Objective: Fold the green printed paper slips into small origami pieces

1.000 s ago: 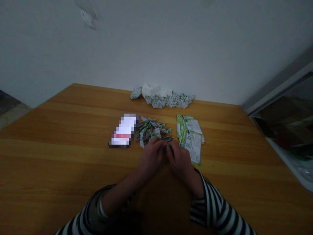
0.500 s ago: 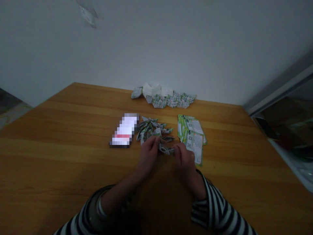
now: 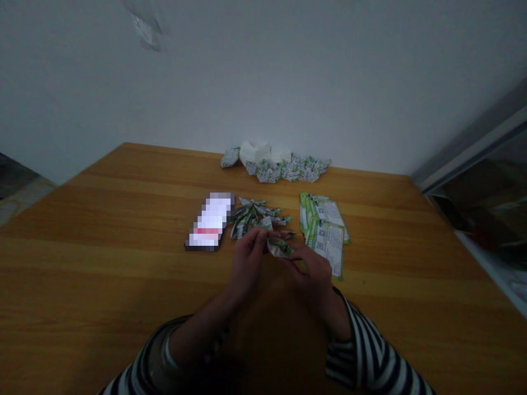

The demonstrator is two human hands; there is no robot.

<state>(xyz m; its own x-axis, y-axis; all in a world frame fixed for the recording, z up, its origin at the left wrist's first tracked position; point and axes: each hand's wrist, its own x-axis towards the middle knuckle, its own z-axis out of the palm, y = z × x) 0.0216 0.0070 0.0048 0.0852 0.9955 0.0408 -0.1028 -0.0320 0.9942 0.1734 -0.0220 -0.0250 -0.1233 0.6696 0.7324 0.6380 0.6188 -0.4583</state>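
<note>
Between my two hands is a small folded paper piece (image 3: 279,248), printed in white and green. My left hand (image 3: 248,257) pinches its left end, fingers closed. At the right end, the thumb and fingers of my right hand (image 3: 312,270) are closed on the paper too. Just beyond my hands lies a loose pile of similar folded paper pieces (image 3: 257,213), its near side partly covered by my left hand. Right of them is a fanned stack of green and white printed cards (image 3: 325,233), close to my right hand.
A phone (image 3: 211,222) with a lit, blurred screen lies left of the pile. Along the wall (image 3: 263,71) at the back edge of the wooden table (image 3: 123,236) stand joined folded-paper shapes (image 3: 288,166). A framed opening (image 3: 486,192) is at the right.
The paper piece has tilted and shows a broader printed face. My right hand's fingers have shifted along it, lower and more spread. My left hand has barely moved.
</note>
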